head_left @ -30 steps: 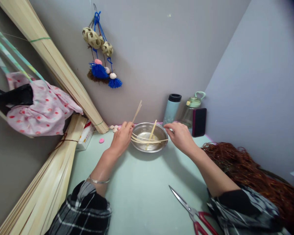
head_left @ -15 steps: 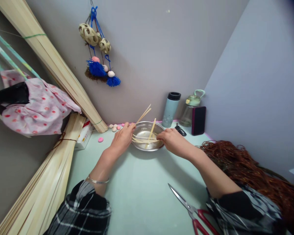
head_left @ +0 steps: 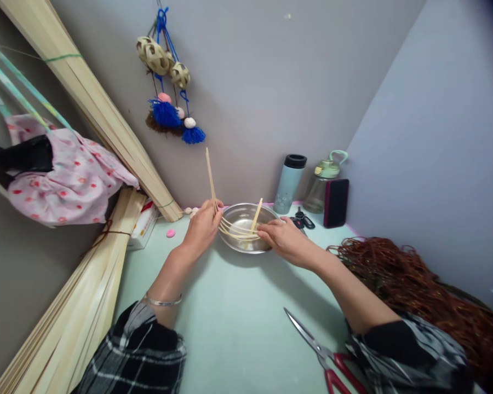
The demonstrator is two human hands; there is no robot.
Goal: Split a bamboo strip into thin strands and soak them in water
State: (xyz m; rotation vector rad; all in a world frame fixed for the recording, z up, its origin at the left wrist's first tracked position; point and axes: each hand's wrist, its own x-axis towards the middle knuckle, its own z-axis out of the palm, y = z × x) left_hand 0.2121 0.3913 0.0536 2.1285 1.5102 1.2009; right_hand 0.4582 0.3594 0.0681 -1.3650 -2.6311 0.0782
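Note:
Thin pale bamboo strips (head_left: 240, 234) curve across a round metal bowl (head_left: 246, 250) on the table. My left hand (head_left: 202, 224) is closed around them at the bowl's left rim, and their ends stick up above its fingers toward the wall. At the bowl's right side, my right hand (head_left: 281, 236) pinches the same strips, with its fingertips over the bowl. Another flat strip (head_left: 257, 213) leans in the bowl, its upper end above the far rim. Something clear, which looks like water, lies in the bowl.
Scissors with red handles (head_left: 320, 350) lie at the front right. A blue tumbler (head_left: 290, 183), a green-lidded bottle (head_left: 322, 178), a phone (head_left: 336, 203) and keys (head_left: 302, 218) are at the back. Brown cord (head_left: 394, 273) heaps at right; bundled strips (head_left: 82, 295) stand at left.
The strip ends above my left hand have swung from leaning right to nearly upright, tilting slightly left. My right hand has shifted a little left over the bowl.

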